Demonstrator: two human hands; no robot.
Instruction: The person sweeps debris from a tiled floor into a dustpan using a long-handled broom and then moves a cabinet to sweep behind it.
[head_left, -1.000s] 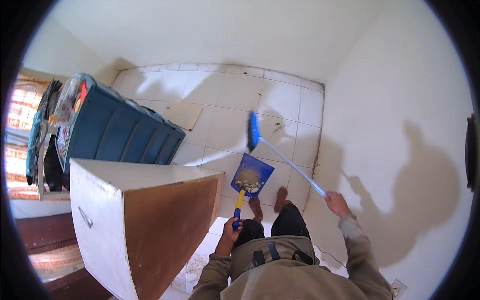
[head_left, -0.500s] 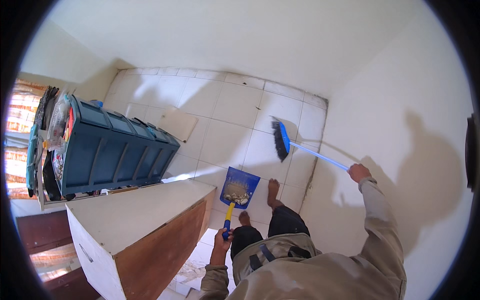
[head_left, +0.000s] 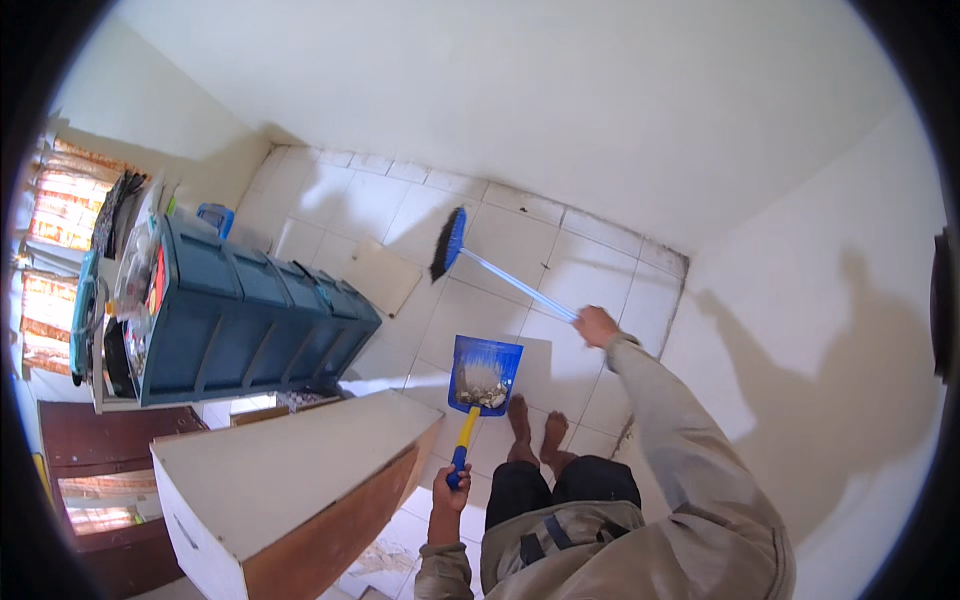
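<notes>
On white tiles, a few specks remain; debris already lies in the blue dustpan. Left hand is closed around its handle, right hand around the broom.

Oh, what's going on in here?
A person holds a broom in the right hand and a blue dustpan by its handle in the left hand. Dirt and pale bits lie in the dustpan. The broom's head is out beyond it, near a flat pale panel on the tiled floor; whether the bristles touch the tiles is hard to tell.
</notes>
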